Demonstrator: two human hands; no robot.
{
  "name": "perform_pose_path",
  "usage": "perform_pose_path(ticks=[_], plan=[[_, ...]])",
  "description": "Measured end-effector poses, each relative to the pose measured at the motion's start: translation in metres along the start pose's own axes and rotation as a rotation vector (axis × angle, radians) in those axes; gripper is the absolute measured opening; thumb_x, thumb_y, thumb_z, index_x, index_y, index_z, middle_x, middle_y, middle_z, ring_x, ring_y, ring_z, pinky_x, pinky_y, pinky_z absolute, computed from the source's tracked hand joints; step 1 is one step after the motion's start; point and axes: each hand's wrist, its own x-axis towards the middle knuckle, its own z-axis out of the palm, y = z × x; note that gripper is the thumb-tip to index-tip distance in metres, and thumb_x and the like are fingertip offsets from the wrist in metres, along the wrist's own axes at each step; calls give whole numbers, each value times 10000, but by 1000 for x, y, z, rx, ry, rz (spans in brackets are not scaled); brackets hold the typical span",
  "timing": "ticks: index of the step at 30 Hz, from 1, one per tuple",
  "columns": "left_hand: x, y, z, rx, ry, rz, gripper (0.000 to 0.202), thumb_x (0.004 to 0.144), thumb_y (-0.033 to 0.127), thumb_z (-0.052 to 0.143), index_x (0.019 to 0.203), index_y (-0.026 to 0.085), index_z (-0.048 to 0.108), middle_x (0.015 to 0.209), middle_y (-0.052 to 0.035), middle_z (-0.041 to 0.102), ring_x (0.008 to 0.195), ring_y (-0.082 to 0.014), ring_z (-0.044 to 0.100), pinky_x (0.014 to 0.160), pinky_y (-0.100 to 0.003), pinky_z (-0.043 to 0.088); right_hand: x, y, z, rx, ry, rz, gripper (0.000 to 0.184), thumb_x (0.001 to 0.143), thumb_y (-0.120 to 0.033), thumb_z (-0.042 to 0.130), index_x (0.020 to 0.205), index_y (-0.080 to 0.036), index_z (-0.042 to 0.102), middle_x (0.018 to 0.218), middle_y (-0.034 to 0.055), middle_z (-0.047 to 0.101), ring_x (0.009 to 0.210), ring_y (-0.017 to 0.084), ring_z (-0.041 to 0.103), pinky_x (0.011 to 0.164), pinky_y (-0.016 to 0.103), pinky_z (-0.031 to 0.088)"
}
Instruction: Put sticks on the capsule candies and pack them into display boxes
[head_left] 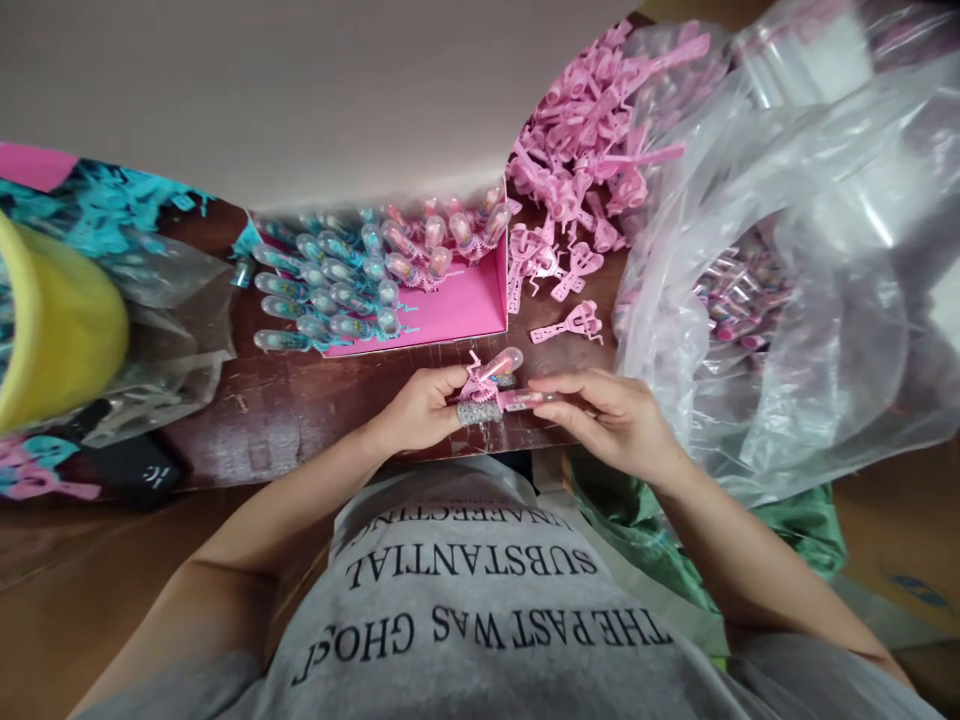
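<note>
My left hand (420, 408) is closed round a pink plastic holder with a clear capsule tube (501, 366) set in it; a grey wrap covers one fingertip. My right hand (611, 415) pinches a second slim clear tube (523, 399) and holds it against the left hand's piece. Both hands meet over the front edge of the dark wooden table (300, 400), just in front of the pink box (457, 305).
The pink box holds rows of finished blue and pink tube toys (337, 285). Loose pink holders (577, 170) are heaped at the back right. A big clear plastic bag (787, 300) of tubes lies right. A yellow container (52, 320) and blue parts (97, 215) sit left; a black phone (142, 470) lies nearby.
</note>
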Motion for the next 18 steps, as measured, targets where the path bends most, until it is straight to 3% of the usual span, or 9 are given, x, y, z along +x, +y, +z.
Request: perform_pose_path(ticks=[4, 7, 13, 18], plan=[[1, 9, -9, -8, -106, -10, 272, 883, 414, 819, 1007, 172, 814, 1002, -61, 838, 898, -178, 746, 905, -331, 625, 5, -2, -7, 30, -80, -132, 309, 1010, -151, 718, 1290, -278, 755, 1242, 39, 819, 1157, 164, 787, 1012, 321, 666], [2, 15, -9, -13, -141, -20, 258, 879, 400, 816, 997, 171, 809, 980, -38, 833, 854, -147, 722, 896, -301, 613, 8, -4, -11, 1, -69, -158, 381, 999, -119, 721, 1338, -293, 735, 1291, 38, 806, 1197, 162, 776, 1053, 332, 659], [1, 14, -7, -21, -140, -13, 239, 887, 393, 794, 945, 160, 786, 916, -23, 814, 783, -129, 688, 813, -266, 605, 8, 0, -10, -15, -127, -196, 357, 1001, -127, 723, 1329, -267, 729, 1284, 37, 811, 1191, 157, 781, 1060, 307, 654], [-2, 8, -3, 25, -36, 25, 263, 922, 434, 791, 974, 176, 791, 947, -29, 814, 892, -166, 731, 909, -311, 619, 5, 2, 0, -91, -60, -188, 348, 1002, -124, 719, 1325, -253, 711, 1276, 47, 810, 1181, 158, 782, 1053, 298, 648]])
